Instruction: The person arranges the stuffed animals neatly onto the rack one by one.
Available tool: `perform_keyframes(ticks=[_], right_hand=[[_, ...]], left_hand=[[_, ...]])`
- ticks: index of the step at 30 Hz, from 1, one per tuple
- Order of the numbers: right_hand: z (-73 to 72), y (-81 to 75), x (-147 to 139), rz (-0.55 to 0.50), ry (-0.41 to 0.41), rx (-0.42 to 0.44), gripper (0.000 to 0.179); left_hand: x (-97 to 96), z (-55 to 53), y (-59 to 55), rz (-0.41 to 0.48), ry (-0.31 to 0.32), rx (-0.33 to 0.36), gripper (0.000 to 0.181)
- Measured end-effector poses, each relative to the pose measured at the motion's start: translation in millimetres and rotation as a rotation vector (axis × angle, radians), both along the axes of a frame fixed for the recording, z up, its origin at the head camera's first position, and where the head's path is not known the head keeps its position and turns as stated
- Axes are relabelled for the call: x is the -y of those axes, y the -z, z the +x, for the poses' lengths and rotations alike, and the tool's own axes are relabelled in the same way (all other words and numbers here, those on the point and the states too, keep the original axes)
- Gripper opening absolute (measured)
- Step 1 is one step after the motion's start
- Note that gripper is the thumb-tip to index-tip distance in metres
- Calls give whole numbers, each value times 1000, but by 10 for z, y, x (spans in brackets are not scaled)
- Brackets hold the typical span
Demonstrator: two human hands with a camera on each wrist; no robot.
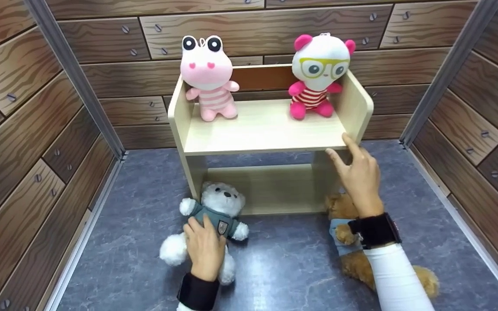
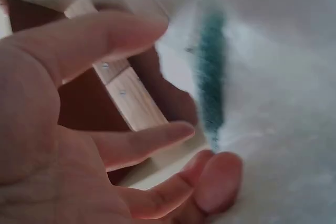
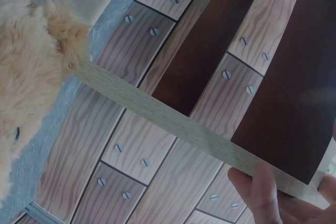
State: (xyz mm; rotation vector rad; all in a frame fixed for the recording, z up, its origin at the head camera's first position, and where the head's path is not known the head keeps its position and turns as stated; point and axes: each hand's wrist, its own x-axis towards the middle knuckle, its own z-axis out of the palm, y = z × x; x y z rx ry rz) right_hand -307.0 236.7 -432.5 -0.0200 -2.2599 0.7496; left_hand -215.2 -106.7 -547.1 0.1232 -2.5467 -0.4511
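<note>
A: Where's the grey-white teddy bear [image 1: 222,203]?
B: On the floor [image 1: 283,259], at the lower front left of the wooden shelf unit [image 1: 266,129]. Its face turns up, its head is nearest the unit and its legs splay towards the person. The long axis slants slightly, feet end to the left, with the arms out sideways.
A: And the left hand [image 1: 205,250]?
B: Over its belly, below the teal shirt [image 1: 208,214]. The fingers are spread and loosely bent, fingertips against the fur, not clenched.
A: The right hand [image 1: 359,181]?
B: At the upper board's front right corner, thumb and forefinger apart and fairly straight. I can't tell how hard they press.
A: What's under that forearm?
B: A brown teddy bear [image 1: 344,235], partly hidden, head towards the unit, legs slanting off to the near right.
</note>
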Motion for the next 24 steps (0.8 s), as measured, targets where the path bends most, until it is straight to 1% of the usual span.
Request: perform_keyframes(ticks=[4, 7, 9, 11, 14, 18, 21, 24], right_hand=[[5, -3, -1, 2, -3, 4, 58], [12, -10, -2, 6, -8, 4, 58], [19, -15, -13, 8, -4, 5, 57], [23, -20, -23, 5, 2, 9, 58], [32, -24, -30, -2, 9, 22, 58], [32, -25, -17, -1, 5, 37, 59], [23, -23, -4, 1, 0, 36, 59], [11, -16, 3, 0, 1, 25, 59]], left_hand=[[106, -60, 51, 20, -52, 107, 86], [179, -99, 82, 37, -78, 171, 102], [208, -129, 101, 41, -79, 208, 112], [229, -159, 110, 27, -75, 251, 122], [242, -201, 129, -14, -78, 314, 130], [255, -244, 158, -46, -93, 356, 131], [265, -259, 174, -28, -86, 348, 124], [273, -258, 174, 13, -74, 317, 113]])
